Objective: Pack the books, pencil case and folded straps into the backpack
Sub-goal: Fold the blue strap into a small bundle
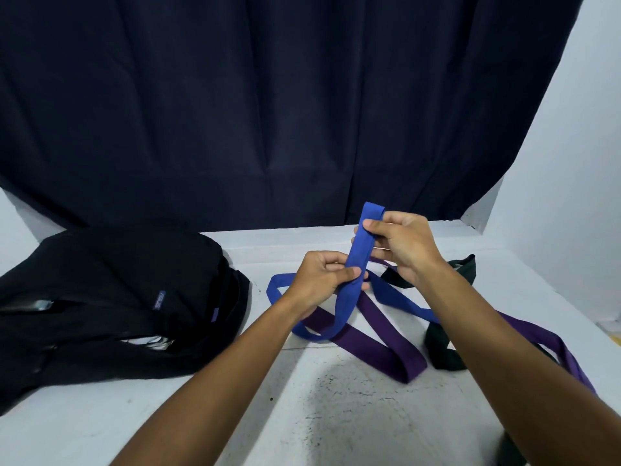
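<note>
Strap-folding step: left hand point(321, 275) and right hand point(401, 243) both pinch blue strap point(361, 253); next fold again, backpack point(111, 297) at 9 o'clock.

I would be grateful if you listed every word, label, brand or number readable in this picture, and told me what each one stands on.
"ASUS": pale letters on a small blue tag sewn to the black backpack; it runs sideways and is soft, so this reading is likely, not certain.
A second small purple tag on the backpack: no legible text.
The blue strap, purple strap and dark green strap show no print.
</note>
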A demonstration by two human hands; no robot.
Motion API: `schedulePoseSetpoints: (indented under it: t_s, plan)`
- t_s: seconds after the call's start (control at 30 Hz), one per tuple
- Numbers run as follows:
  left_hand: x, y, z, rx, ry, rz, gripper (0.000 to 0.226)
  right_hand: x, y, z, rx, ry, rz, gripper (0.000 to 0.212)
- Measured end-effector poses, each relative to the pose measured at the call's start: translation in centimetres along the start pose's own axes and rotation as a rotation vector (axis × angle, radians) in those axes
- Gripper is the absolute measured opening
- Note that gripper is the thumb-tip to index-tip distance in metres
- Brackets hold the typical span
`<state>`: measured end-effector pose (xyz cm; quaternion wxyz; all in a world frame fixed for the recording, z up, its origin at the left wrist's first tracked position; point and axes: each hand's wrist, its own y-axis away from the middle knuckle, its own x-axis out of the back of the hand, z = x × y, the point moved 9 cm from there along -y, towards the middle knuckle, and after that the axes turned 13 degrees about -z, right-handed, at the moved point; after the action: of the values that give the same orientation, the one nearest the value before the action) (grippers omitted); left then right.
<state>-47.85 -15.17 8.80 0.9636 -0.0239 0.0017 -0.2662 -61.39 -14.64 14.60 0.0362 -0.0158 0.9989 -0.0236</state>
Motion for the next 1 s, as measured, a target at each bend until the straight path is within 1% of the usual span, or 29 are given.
schedulePoseSetpoints:
  t_s: [0.1,0.13,0.2,0.23,0.27,0.3,0.33,0.37,0.4,0.43,0.47,0.53,0.6,0.67,0.73,0.8,0.87,0.93,1.0]
  plan:
    - [-0.1,0.1,-0.5,0.012,-0.012,-0.002,0.012,0.0,0.1,-0.1,0.006,0.007,-0.008,0.006]
    - [0.3,0.2,-0.5,0.000,-0.075,0.050,0.017,0.0,0.1,-0.3,0.011,0.001,-0.013,0.007]
    - [2.1,0.9,-0.6,-0.009,-0.261,0.281,0.039,0.1,0.2,-0.6,0.021,-0.008,-0.009,0.007]
    - [3.1,1.7,-0.8,0.019,-0.314,0.405,0.047,0.3,0.2,-0.8,0.027,-0.011,-0.005,0.007]
    - [3.5,2.3,-1.6,0.092,-0.306,0.452,0.053,0.4,0.2,-1.0,0.034,-0.013,-0.007,0.006]
    - [3.2,2.5,-3.0,0.204,-0.226,0.408,0.056,0.4,0.2,-1.1,0.041,-0.013,-0.015,0.006]
    - [2.3,2.6,-4.7,0.334,-0.082,0.302,0.059,0.3,0.2,-1.2,0.044,-0.011,-0.029,0.005]
    - [0.9,2.8,-6.0,0.441,0.114,0.181,0.061,0.2,0.3,-1.2,0.043,-0.004,-0.046,0.005]
    - [-0.4,2.7,-6.7,0.482,0.332,0.089,0.064,-0.1,0.5,-1.0,0.037,0.006,-0.064,0.005]
    - [-1.2,2.2,-6.9,0.473,0.538,0.042,0.066,-0.3,0.7,-0.8,0.030,0.016,-0.081,0.005]
    - [-1.5,1.6,-6.8,0.429,0.713,0.041,0.067,-0.6,1.0,-0.6,0.022,0.025,-0.101,0.006]
    - [-0.8,0.3,-6.3,0.324,0.921,0.113,0.066,-1.2,1.7,0.2,0.001,0.036,-0.151,0.007]
    - [0.1,-0.7,-5.4,0.260,0.990,0.157,0.056,-1.8,2.7,1.2,-0.026,0.034,-0.214,0.006]
    - [0.8,-1.4,-4.3,0.233,0.983,0.156,0.044,-2.3,3.5,2.3,-0.054,0.041,-0.266,0.004]
    - [1.4,-1.9,-3.5,0.232,0.949,0.158,0.043,-2.5,4.2,3.6,-0.086,0.051,-0.304,0.003]
    - [2.0,-2.5,-2.8,0.219,0.926,0.157,0.044,-2.8,4.8,4.8,-0.120,0.071,-0.357,0.009]
    - [2.3,-2.7,-1.6,0.182,0.897,0.154,0.032,-3.3,5.6,6.0,-0.164,0.101,-0.427,0.017]
    - [2.4,-2.9,-0.8,0.145,0.854,0.145,0.017,-3.7,6.2,7.0,-0.203,0.129,-0.482,0.019]
    - [2.5,-2.8,-0.5,0.143,0.759,0.127,0.017,-3.7,6.5,7.3,-0.214,0.149,-0.498,0.018]
